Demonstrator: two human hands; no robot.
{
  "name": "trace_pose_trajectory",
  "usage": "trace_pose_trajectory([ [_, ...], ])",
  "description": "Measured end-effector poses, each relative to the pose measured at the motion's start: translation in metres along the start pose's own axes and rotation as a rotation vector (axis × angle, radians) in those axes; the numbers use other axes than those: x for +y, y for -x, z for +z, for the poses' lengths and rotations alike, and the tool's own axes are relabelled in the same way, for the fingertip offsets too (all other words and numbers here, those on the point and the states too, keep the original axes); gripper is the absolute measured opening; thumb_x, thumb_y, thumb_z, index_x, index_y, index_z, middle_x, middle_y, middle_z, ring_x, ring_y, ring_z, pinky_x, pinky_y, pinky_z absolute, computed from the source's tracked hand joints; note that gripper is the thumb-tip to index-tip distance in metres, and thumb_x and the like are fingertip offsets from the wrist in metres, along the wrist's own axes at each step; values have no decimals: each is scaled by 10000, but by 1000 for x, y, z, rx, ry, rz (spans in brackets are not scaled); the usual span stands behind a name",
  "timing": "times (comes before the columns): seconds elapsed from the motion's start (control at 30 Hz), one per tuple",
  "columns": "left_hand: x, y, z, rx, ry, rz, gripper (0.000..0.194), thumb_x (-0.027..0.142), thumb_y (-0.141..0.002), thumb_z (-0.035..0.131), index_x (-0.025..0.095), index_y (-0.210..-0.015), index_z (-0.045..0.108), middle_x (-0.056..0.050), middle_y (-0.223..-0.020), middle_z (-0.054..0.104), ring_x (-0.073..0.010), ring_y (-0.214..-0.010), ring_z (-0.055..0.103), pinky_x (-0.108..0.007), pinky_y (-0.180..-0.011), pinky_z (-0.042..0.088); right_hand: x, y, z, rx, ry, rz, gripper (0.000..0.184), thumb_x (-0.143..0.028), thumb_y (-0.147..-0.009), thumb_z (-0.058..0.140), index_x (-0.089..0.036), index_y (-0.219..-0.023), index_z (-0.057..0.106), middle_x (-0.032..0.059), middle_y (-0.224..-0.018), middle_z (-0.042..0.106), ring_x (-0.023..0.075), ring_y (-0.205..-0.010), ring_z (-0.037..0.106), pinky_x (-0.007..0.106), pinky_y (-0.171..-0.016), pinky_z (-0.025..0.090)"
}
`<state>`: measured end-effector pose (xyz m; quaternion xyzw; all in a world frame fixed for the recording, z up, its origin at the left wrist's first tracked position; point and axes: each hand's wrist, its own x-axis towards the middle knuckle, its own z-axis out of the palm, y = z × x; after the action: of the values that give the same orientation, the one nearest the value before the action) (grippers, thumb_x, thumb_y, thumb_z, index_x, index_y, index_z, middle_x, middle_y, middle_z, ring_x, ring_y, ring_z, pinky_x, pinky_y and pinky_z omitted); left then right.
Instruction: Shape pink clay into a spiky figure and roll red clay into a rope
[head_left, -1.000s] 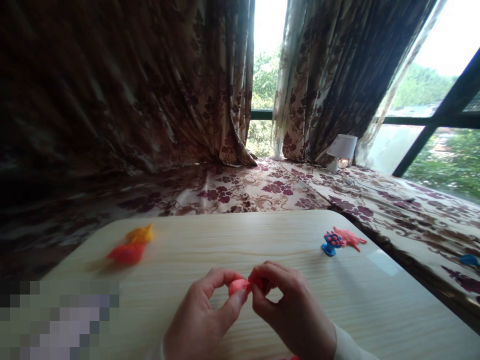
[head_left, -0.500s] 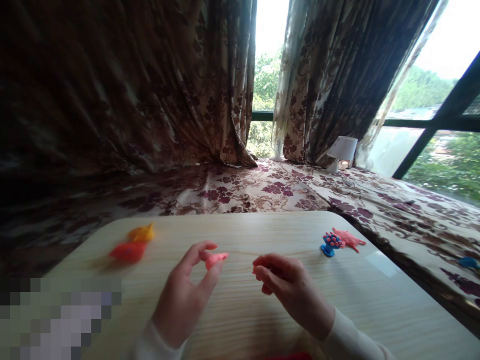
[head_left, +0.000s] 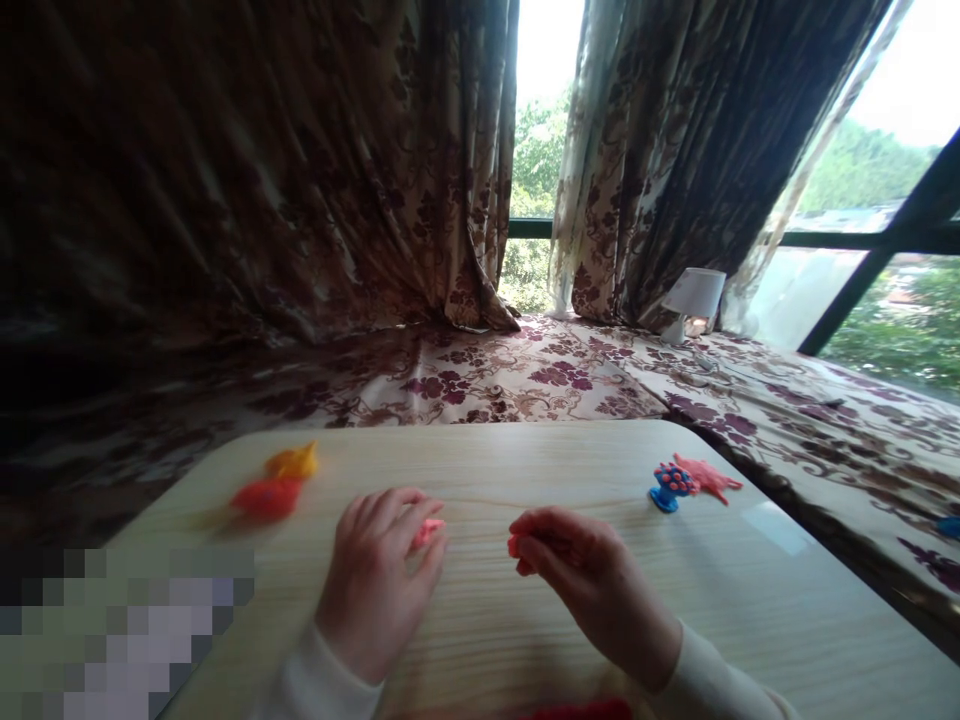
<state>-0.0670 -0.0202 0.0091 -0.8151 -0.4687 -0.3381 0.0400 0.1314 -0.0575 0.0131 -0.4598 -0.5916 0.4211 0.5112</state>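
Note:
My left hand (head_left: pixel 375 585) is over the middle of the pale wooden table (head_left: pixel 480 465), its fingers curled round a small pink lump of what looks like modelling clay (head_left: pixel 427 533). Part of that lump is hidden by the fingers. To its right, my right hand (head_left: pixel 600 590) is closed in a pinch. A small red-pink bit of the same clay-like stuff (head_left: pixel 514 546) shows at its fingertips. The two hands are apart, with bare wood between them.
On the right stand a blue mushroom-shaped figure with pink dots (head_left: pixel 670 487) and a flat pink piece (head_left: pixel 709 477). At the left lie an orange-red lump (head_left: pixel 266 498) and a yellow one (head_left: pixel 292 462). Something red (head_left: pixel 581 711) shows at the bottom edge. Beyond is a white lamp (head_left: pixel 696 295).
My left hand has turned palm-down, its fingers now covering more of the pink lump. The right hand keeps its pinch, with more of the red-pink bit showing. The view has shifted slightly.

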Motion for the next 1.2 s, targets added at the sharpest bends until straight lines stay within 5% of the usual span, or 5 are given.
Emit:
trace_pose_trajectory([
  [0.43,54,-12,-9,-28,373,-41,55,242,-766,607,237,-726,643,0,-722,648,-205,-810,561,-405,-914,320,-8,-2,-1,12,-61,-1,294,-422,-778,616,-139,-847,651,12,-635,618,122,-576,549,228,-543,473],
  [0.5,57,-14,-9,-41,531,-153,86,243,-763,610,233,-691,657,-6,-715,641,-206,-805,547,-398,-929,304,-10,-3,-2,15,-42,-19,260,-401,-774,624,-142,-794,641,6,-623,606,122,-569,538,228,-531,459],
  [0.7,72,-30,-1,-180,1633,-989,216,333,-806,555,150,-878,643,-87,-970,644,-204,-976,564,-320,-952,363,-15,-1,-3,62,154,-206,94,-210,-792,613,-162,-711,622,25,-723,605,152,-697,544,272,-676,445],
  [0.93,86,-29,9,-289,2003,-1195,511,441,-880,363,72,-1224,439,-183,-1148,597,-240,-974,629,-372,-854,477,-17,7,9,-38,459,-427,140,-98,-824,553,-176,-762,650,39,-777,614,172,-772,545,315,-761,446],
  [1.2,71,-33,-8,-117,2263,-1198,622,515,-855,385,78,-1297,403,-190,-1235,568,-285,-1093,577,-416,-900,465,-32,13,11,-126,587,-636,219,-75,-850,491,-165,-978,644,76,-1079,664,175,-1099,526,296,-984,373],
])
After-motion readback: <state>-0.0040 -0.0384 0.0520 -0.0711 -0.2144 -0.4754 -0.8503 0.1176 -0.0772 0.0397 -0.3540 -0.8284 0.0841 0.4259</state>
